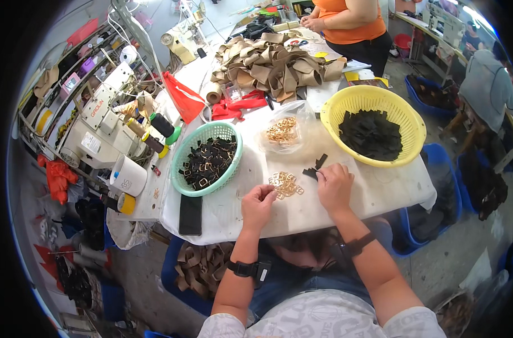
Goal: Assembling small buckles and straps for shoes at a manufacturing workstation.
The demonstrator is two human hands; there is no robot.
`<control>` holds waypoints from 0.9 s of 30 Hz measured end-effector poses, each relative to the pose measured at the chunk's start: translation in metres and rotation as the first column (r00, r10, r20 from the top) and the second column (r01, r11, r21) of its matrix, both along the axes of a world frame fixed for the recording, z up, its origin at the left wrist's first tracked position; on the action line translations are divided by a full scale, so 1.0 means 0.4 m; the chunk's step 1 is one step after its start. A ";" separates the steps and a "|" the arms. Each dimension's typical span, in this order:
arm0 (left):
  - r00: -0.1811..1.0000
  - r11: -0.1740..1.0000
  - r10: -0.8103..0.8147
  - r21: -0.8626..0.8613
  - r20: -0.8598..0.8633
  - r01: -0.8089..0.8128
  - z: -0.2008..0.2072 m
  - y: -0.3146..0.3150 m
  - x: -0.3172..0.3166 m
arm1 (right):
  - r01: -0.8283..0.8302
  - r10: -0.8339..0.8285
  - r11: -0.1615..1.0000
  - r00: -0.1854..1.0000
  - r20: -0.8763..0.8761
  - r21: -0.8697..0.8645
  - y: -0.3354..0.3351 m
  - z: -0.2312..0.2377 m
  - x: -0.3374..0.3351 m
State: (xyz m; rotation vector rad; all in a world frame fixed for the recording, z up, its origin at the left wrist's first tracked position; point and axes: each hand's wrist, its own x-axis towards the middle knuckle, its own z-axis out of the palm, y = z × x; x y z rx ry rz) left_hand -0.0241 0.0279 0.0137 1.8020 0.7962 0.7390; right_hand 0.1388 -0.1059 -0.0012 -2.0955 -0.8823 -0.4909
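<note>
Gold metal buckles (285, 184) lie in a small loose pile on the white-covered table in front of me. At the pile's left edge, my left hand (257, 209) is closed with thumb and forefinger together; whatever it pinches is too small to make out. My right hand (335, 187), to the right of the pile, has its fingers closed on a short black fabric strip (320, 161), with others beside it. More buckles fill a clear plastic bag (282, 134) behind the pile. A green basket (238, 147) on the left holds black strips fitted with gold buckles.
A yellow basket (415, 121) of black strips stands at the right. Near the left edge lies a black phone (190, 215). Brown fabric pieces (279, 65) are heaped farther back, by a person in orange (352, 22). Sewing machines (107, 127) line the left.
</note>
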 end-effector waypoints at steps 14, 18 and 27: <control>0.916 0.824 0.121 -0.554 0.382 0.122 -0.008 -0.102 0.065 | -0.369 0.412 0.864 0.909 -0.059 0.342 -0.023 0.038 -0.034; 0.901 0.819 0.144 -0.561 0.408 0.123 -0.012 -0.107 0.069 | -0.564 0.570 0.802 0.821 0.026 0.196 -0.034 0.027 -0.026; 0.920 0.892 0.113 -0.445 0.375 0.073 -0.027 -0.115 0.069 | -0.577 0.563 0.816 0.808 0.175 0.036 -0.024 0.056 -0.052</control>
